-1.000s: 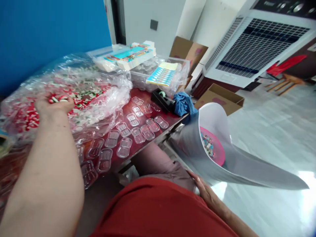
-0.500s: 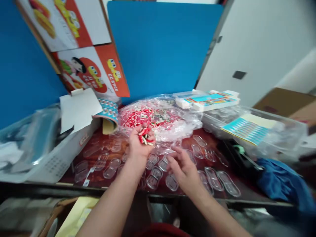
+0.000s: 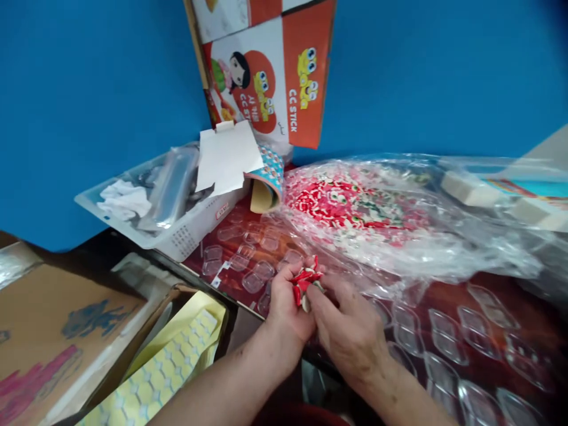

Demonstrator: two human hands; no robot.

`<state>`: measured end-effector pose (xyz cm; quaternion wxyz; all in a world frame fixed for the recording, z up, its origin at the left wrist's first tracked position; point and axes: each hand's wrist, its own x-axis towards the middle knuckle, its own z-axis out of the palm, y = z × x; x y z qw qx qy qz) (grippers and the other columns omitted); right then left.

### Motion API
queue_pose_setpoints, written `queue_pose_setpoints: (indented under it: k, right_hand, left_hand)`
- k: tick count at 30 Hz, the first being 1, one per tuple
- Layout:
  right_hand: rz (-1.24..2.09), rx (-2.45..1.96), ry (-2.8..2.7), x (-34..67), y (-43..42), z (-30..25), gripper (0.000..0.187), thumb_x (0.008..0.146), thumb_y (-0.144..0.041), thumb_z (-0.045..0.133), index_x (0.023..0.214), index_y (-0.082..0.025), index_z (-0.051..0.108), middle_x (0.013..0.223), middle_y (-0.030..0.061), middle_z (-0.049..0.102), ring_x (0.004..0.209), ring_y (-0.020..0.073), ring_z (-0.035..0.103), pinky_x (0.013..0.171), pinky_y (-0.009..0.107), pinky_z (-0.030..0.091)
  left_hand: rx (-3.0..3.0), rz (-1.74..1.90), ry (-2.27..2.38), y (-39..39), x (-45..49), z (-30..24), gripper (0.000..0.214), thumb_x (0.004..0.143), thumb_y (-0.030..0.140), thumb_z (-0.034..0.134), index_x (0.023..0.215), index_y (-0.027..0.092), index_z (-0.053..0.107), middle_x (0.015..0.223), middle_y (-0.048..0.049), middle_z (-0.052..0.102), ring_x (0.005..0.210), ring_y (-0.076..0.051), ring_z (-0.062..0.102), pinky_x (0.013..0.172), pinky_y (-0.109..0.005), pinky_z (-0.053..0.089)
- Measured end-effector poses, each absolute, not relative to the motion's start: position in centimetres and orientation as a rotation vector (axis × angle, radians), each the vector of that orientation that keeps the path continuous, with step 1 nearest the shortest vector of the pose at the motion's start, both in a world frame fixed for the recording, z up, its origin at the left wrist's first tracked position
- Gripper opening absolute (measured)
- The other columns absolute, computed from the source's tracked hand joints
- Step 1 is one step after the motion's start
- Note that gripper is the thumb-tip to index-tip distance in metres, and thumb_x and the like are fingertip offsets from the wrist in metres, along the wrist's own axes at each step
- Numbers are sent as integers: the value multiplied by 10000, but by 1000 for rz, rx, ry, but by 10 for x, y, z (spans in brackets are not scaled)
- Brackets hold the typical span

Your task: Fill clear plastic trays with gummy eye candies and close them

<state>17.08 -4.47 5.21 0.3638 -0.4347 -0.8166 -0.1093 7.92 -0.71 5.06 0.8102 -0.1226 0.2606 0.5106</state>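
My left hand (image 3: 286,305) is cupped around a handful of small red, white and dark pieces (image 3: 306,283). Over it leans my right hand (image 3: 350,319), its thumb and fingers drawn together at the pieces, the tips partly hidden. Behind both hands lies a large clear plastic bag (image 3: 470,254) full of similar small pieces (image 3: 337,201). Clear plastic blister shells (image 3: 446,334) are spread over the dark red table on both sides of my hands; some lie under the bag's edge.
A white plastic basket (image 3: 177,239) with clear packs and a white cloth stands left. Beside it are a white card flap (image 3: 228,157) and a rolled patterned sheet (image 3: 271,180). A printed carton (image 3: 266,77) rises behind. Yellow sticker sheets (image 3: 177,355) sit in a box below the table edge.
The view has swung left. My right hand has come from apart over the shells to the pieces in my left palm. The left hand still holds its handful, now nearer the table's front edge.
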Motion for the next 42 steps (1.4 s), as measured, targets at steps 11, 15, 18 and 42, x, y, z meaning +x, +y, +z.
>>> queue_pose_setpoints:
  k: [11,15,18,42]
  right_hand:
    - [908,-1488,-1805,68,94,37,137,721,-279,562,763,-164,624,690,14,646,622,138,583,590,251,459]
    - [869,-1567,-1871,14,126,26,74,668,-246,592,650,-179,617,644,7,628,615,141,568,602,258,444]
    - [823,-1643,-1906,-7,134,22,48,654,-223,601,658,-185,629,646,21,620,618,150,561,586,266,434]
    - [1512,-1279,-1745,12,85,32,38,628,-173,610,665,-164,610,564,-51,585,489,68,471,467,182,360]
  left_hand:
    - [-205,1258,772,-16,-64,31,112,821,172,469,860,124,563,714,-42,605,462,-86,508,291,-133,310]
    - [-157,1359,807,-16,-90,30,154,836,174,454,932,122,562,782,-59,605,493,-93,531,300,-146,346]
    - [-167,1382,779,-14,-99,27,170,843,187,443,938,118,566,795,-64,600,495,-91,531,306,-151,358]
    - [-190,1305,923,-46,-106,5,251,717,205,659,955,190,579,672,-15,591,459,-86,520,294,-119,305]
